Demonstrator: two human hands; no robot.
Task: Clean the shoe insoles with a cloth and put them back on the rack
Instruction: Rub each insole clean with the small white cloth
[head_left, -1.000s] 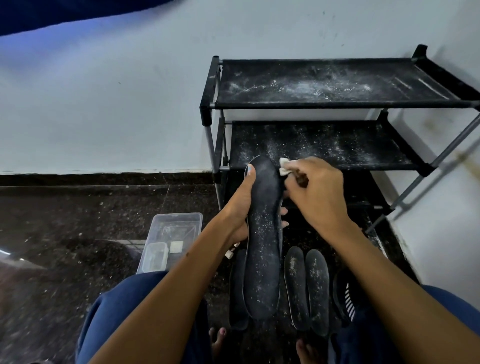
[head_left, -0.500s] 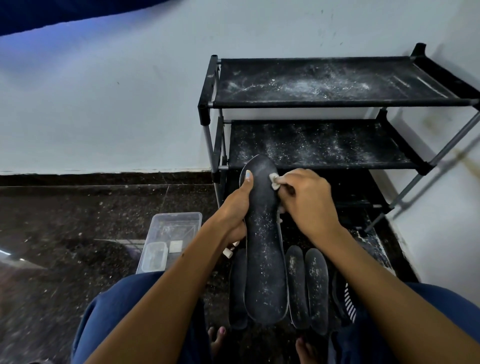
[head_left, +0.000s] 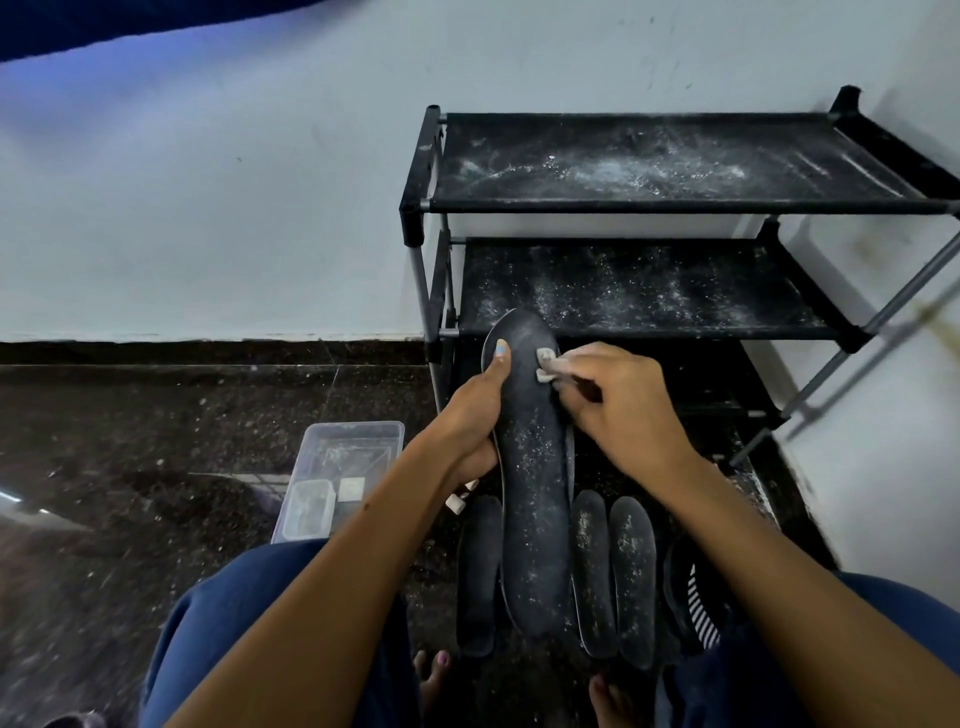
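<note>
My left hand (head_left: 475, 421) grips a long black insole (head_left: 532, 499), dusted with white specks, by its left edge and holds it upright in front of me. My right hand (head_left: 618, 410) pinches a small white cloth (head_left: 548, 364) and presses it on the insole's upper right part. Three more dusty black insoles lie on the floor below: one (head_left: 478, 571) to the left, two (head_left: 592, 566) (head_left: 634, 577) to the right. The black shoe rack (head_left: 675, 205) stands just behind, its shelves dusty.
A clear plastic box (head_left: 343, 467) with small items sits on the dark speckled floor to the left. A black and white striped thing (head_left: 698, 608) lies at my right knee. A white wall runs behind and to the right of the rack. My knees and toes are below.
My right hand has slid the cloth left and down from the insole's right edge onto its face. The insole has sunk a little lower.
</note>
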